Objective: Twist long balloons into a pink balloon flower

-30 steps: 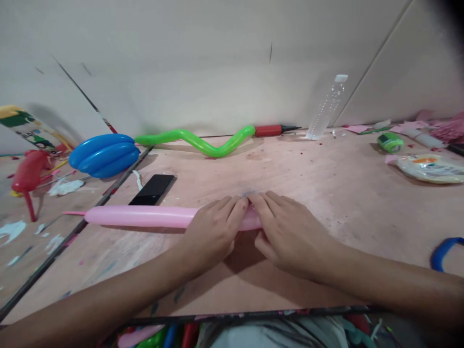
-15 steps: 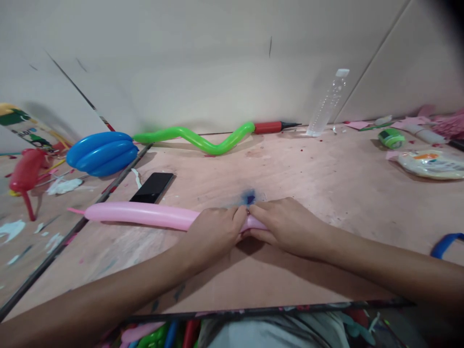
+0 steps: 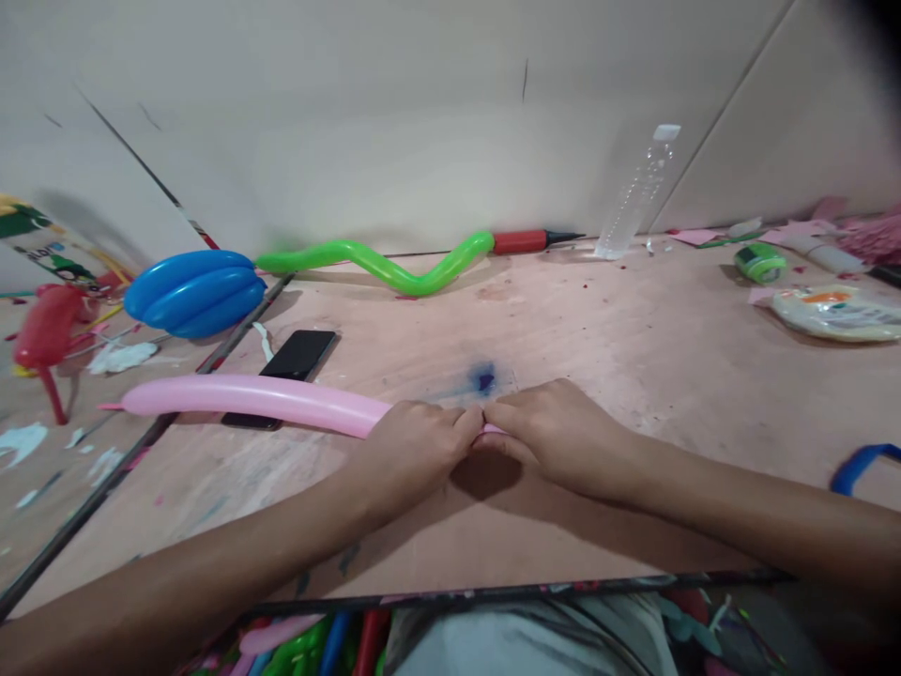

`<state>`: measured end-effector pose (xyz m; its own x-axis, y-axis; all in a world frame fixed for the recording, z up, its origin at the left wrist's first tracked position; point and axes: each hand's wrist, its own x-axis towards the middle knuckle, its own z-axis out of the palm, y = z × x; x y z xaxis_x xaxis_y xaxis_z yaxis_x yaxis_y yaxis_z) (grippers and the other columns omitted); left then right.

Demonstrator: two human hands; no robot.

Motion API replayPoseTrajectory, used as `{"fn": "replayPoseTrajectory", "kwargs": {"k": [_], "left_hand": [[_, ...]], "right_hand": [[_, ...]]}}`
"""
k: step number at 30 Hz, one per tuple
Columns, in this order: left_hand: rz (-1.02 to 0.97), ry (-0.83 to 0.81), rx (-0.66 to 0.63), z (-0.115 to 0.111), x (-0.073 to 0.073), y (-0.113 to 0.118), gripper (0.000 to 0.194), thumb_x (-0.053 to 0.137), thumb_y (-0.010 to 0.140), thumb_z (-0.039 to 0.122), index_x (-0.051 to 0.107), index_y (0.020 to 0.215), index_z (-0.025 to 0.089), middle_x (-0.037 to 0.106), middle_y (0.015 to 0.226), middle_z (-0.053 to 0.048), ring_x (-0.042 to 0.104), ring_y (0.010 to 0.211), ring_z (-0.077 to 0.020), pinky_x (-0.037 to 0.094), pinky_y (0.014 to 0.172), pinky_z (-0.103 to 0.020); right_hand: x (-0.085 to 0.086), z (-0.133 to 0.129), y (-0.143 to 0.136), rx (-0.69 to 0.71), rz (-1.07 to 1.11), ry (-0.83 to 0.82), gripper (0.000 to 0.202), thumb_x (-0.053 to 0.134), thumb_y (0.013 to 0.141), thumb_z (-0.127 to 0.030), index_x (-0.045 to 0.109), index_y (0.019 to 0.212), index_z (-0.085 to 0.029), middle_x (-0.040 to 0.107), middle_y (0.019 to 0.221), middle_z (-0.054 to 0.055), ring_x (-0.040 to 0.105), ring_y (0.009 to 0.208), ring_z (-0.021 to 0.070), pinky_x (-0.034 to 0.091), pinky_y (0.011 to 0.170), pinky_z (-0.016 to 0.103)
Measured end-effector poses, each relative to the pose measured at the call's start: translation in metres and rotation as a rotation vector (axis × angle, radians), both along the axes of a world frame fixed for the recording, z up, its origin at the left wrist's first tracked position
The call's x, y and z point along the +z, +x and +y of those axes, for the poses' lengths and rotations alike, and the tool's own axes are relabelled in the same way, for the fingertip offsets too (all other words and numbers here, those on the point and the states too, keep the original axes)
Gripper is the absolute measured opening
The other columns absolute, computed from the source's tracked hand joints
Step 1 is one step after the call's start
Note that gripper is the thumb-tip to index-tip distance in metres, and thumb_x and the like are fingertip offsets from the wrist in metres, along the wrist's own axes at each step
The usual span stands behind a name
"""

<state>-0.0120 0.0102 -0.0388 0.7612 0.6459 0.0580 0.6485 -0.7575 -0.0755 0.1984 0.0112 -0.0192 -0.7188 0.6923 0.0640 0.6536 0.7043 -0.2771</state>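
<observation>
Pink balloon (image 3: 253,397) — inflated except tip (image 3: 111,407), no twist visible | left hand (image 3: 428,441), right hand (image 3: 561,427) grip it toward tabletop's front edge (image 3: 535,591)

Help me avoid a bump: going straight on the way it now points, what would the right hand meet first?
Most likely the left hand: the right hand points leftward along the pink balloon, and the two hands look very close or touching, though depth leaves any gap unclear.

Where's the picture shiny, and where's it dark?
Head view: pale shine on the blue balloon, green balloon and pink modelling balloon; head view: a dark shadow on the tabletop beneath the left hand and right hand, and a blurry black patch in the top right corner.
</observation>
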Motion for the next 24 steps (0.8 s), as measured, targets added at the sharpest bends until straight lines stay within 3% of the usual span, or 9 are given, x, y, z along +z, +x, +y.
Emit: {"fn": "replayPoseTrajectory", "kwargs": {"k": [6, 10, 14, 18, 24], "left_hand": [[-0.065, 0.056, 0.038, 0.006, 0.002, 0.001, 0.021, 0.057, 0.098, 0.039, 0.06, 0.102, 0.018, 0.072, 0.092, -0.006, 0.07, 0.081, -0.0254, 0.049, 0.065, -0.033], [-0.053, 0.103, 0.165, 0.009, 0.008, 0.003, 0.031, 0.054, 0.099, 0.043, 0.057, 0.121, 0.021, 0.071, 0.102, -0.007, 0.07, 0.086, -0.0255, 0.049, 0.069, -0.034], [0.02, 0.108, 0.209, 0.008, 0.005, 0.003, 0.032, 0.053, 0.099, 0.047, 0.057, 0.117, 0.021, 0.07, 0.093, -0.006, 0.07, 0.079, -0.026, 0.047, 0.063, -0.033], [0.034, 0.097, 0.15, 0.007, -0.003, -0.001, 0.025, 0.051, 0.101, 0.042, 0.057, 0.112, 0.021, 0.071, 0.091, -0.005, 0.07, 0.075, -0.0259, 0.044, 0.058, -0.033], [0.042, 0.071, 0.108, 0.007, -0.008, -0.004, 0.013, 0.054, 0.1, 0.033, 0.055, 0.105, 0.021, 0.071, 0.085, -0.002, 0.07, 0.071, -0.0241, 0.041, 0.055, -0.031]], "right_hand": [[0.004, 0.004, 0.011, -0.039, 0.016, 0.073, 0.035, 0.056, 0.098, -0.053, 0.066, 0.1, -0.02, 0.075, 0.098, 0.007, 0.067, 0.081, 0.0238, 0.038, 0.068, 0.033], [0.011, 0.007, 0.02, -0.128, -0.003, 0.114, 0.03, 0.058, 0.096, -0.049, 0.063, 0.1, -0.02, 0.071, 0.095, 0.006, 0.062, 0.076, 0.0216, 0.034, 0.065, 0.031], [0.01, 0.005, 0.016, -0.189, 0.002, 0.098, 0.029, 0.058, 0.095, -0.048, 0.061, 0.1, -0.02, 0.07, 0.092, 0.005, 0.06, 0.07, 0.0192, 0.032, 0.061, 0.03], [0.001, 0.006, 0.01, -0.132, -0.032, 0.094, 0.041, 0.055, 0.096, -0.06, 0.062, 0.108, -0.021, 0.073, 0.1, 0.007, 0.066, 0.08, 0.0244, 0.037, 0.065, 0.032], [-0.003, 0.013, 0.013, -0.004, -0.004, -0.013, 0.034, 0.05, 0.102, -0.052, 0.067, 0.111, -0.024, 0.075, 0.107, 0.005, 0.07, 0.092, 0.0239, 0.044, 0.073, 0.032]]}}
